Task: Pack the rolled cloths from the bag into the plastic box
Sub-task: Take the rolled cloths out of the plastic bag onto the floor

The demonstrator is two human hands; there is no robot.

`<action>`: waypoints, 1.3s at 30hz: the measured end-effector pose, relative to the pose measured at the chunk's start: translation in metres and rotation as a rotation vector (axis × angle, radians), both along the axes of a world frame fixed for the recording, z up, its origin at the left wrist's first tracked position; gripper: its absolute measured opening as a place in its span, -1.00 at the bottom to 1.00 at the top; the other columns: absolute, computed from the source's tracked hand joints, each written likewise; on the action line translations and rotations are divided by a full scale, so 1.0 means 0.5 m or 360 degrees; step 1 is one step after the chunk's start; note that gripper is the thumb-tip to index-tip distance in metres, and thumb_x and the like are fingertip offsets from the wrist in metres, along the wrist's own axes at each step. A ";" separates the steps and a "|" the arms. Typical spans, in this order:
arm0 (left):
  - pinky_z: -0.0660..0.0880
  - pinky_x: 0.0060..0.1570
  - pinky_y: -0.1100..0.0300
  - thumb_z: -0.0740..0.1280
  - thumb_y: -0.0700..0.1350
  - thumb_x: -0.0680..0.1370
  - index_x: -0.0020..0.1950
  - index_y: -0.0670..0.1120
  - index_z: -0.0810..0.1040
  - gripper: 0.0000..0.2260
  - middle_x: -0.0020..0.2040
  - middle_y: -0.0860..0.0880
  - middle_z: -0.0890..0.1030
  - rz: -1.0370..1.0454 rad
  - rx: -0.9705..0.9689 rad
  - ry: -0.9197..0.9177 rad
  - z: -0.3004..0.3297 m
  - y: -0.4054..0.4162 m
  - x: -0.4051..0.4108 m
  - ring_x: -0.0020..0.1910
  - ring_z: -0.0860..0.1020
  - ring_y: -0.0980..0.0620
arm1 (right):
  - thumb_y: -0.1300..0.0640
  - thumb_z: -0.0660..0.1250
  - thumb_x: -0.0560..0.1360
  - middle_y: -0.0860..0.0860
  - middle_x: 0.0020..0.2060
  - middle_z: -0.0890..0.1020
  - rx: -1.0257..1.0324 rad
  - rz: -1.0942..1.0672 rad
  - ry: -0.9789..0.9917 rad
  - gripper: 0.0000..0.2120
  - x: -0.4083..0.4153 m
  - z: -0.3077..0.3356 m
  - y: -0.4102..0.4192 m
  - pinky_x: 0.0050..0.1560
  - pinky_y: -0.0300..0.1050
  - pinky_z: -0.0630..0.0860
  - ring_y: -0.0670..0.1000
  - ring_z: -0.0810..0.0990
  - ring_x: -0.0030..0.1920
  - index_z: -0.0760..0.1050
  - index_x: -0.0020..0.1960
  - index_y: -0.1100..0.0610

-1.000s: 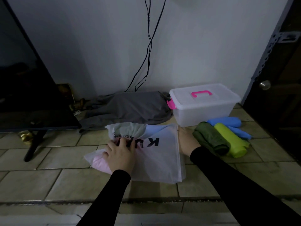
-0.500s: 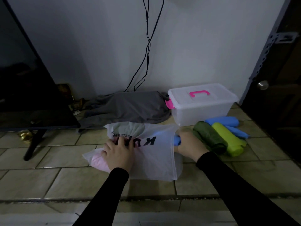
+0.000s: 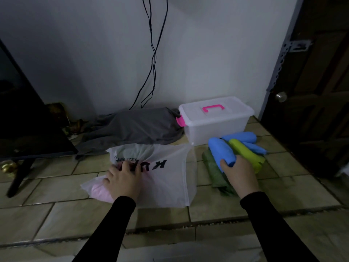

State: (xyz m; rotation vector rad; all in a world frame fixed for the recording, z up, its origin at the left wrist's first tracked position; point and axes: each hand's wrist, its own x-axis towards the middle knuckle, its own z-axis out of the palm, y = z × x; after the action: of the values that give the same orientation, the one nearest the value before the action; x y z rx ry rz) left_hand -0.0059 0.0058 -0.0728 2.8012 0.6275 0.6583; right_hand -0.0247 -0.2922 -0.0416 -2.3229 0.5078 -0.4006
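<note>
Tiled floor (image 3: 56,214) carries everything: the right hand (image 3: 238,173) has just drawn a rolled blue cloth (image 3: 221,153) from the translucent white bag (image 3: 166,184), gripping it before the lidded clear plastic box (image 3: 217,127); the left hand (image 3: 123,179) presses the bag flat, fingers spread.

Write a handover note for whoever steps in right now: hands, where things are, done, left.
Left hand presses flat on the bag; a pink cloth shows through it.
Right hand grips a blue roll over the pile beside the plastic box.
Pile on the floor: dark green roll, lime roll, more blue rolls.
Done: several rolls out of the bag.
Left: finish emptying the bag, open the lidded box, pack all rolls.
</note>
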 end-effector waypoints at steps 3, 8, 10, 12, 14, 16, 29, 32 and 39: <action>0.40 0.03 -0.14 0.33 0.21 0.49 -0.02 -0.18 0.56 -0.57 -0.03 -0.35 0.52 -0.0011 -0.0011 0.0022 0.008 -0.001 -0.004 -0.01 0.51 -0.32 | 0.00 0.32 0.52 0.11 -0.36 0.42 -0.0072 0.0014 0.0102 -0.67 0.006 0.009 0.002 -0.43 -0.09 0.32 0.11 0.46 -0.29 0.39 -0.16 0.29; 0.41 0.03 -0.13 0.17 0.29 0.50 -0.02 -0.14 0.56 -0.50 -0.02 -0.31 0.52 -0.0034 -0.0015 0.0066 0.012 0.001 -0.005 -0.01 0.51 -0.29 | -0.14 0.32 0.47 0.20 0.22 0.40 -0.0627 -0.0061 0.0132 -0.45 -0.008 0.042 0.027 0.17 0.09 0.39 0.23 0.35 0.23 0.39 0.31 0.21; 0.42 0.01 -0.12 0.07 0.31 0.47 -0.02 -0.12 0.56 -0.46 -0.04 -0.29 0.52 -0.0052 -0.0014 0.0090 0.010 0.005 -0.006 -0.03 0.51 -0.27 | -0.17 0.33 0.44 0.17 0.22 0.43 -0.0675 0.0039 0.0002 -0.44 -0.016 0.053 0.058 0.15 0.11 0.39 0.22 0.35 0.24 0.41 0.33 0.13; 0.42 0.01 -0.12 0.03 0.34 0.45 -0.03 -0.13 0.56 -0.41 -0.05 -0.30 0.52 -0.0041 -0.0015 0.0089 0.010 0.006 -0.006 -0.04 0.52 -0.28 | -0.23 0.27 0.47 0.10 0.03 0.55 -0.0562 0.0235 0.0000 -0.54 -0.017 0.055 0.094 0.08 0.04 0.43 0.17 0.45 0.13 0.52 0.14 0.11; 0.38 0.07 -0.12 0.11 0.34 0.47 0.03 -0.13 0.54 -0.44 0.01 -0.30 0.51 -0.0028 -0.0061 0.0115 0.018 0.004 -0.008 0.03 0.50 -0.28 | -0.25 0.21 0.50 0.01 -0.21 0.53 -0.0045 0.0470 0.0211 -0.58 -0.011 0.057 0.131 -0.07 -0.06 0.43 0.07 0.51 -0.06 0.50 -0.05 0.11; 0.34 0.14 -0.10 0.20 0.32 0.49 0.13 -0.13 0.49 -0.46 0.12 -0.28 0.48 -0.0031 -0.0156 0.0178 0.022 0.007 -0.008 0.14 0.46 -0.26 | -0.20 0.23 0.52 0.00 -0.22 0.54 0.0351 0.0609 0.0409 -0.62 -0.001 0.056 0.159 -0.16 -0.14 0.41 0.04 0.53 -0.11 0.48 -0.04 0.14; 0.44 0.08 0.01 0.18 0.03 0.62 0.14 -0.33 0.52 -0.59 0.09 -0.31 0.58 -0.0015 -0.0912 0.0366 0.088 0.093 -0.012 0.12 0.54 -0.27 | 0.16 0.01 0.64 0.12 -0.09 0.48 0.0419 0.0389 0.0184 -0.74 0.027 0.008 0.154 -0.08 -0.14 0.34 0.10 0.48 -0.06 0.40 0.11 0.27; 0.45 0.09 -0.03 0.16 -0.02 0.63 0.13 -0.28 0.53 -0.66 0.10 -0.31 0.58 -0.0032 -0.1003 0.0233 0.101 0.099 -0.003 0.11 0.54 -0.28 | 0.14 0.01 0.65 0.12 -0.13 0.48 0.0402 0.0372 0.0141 -0.74 0.028 0.004 0.141 -0.10 -0.13 0.33 0.06 0.44 -0.10 0.41 0.08 0.27; 0.15 -0.40 0.12 0.21 -0.07 0.62 -0.36 -0.12 0.20 -0.62 -0.43 -0.05 0.26 -0.0377 -0.1033 -0.0328 0.200 0.052 -0.007 -0.41 0.27 -0.04 | 0.17 0.10 0.62 0.13 -0.14 0.54 0.0532 0.0285 0.0167 -0.81 0.026 -0.011 0.123 -0.08 -0.11 0.38 0.11 0.50 -0.07 0.46 -0.02 0.23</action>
State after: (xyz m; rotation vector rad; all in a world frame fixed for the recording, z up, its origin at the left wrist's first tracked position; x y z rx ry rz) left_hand -0.0094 0.0319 0.0271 2.1282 0.3714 0.5585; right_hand -0.0116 -0.2305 -0.0473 -2.0495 0.3799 -0.0987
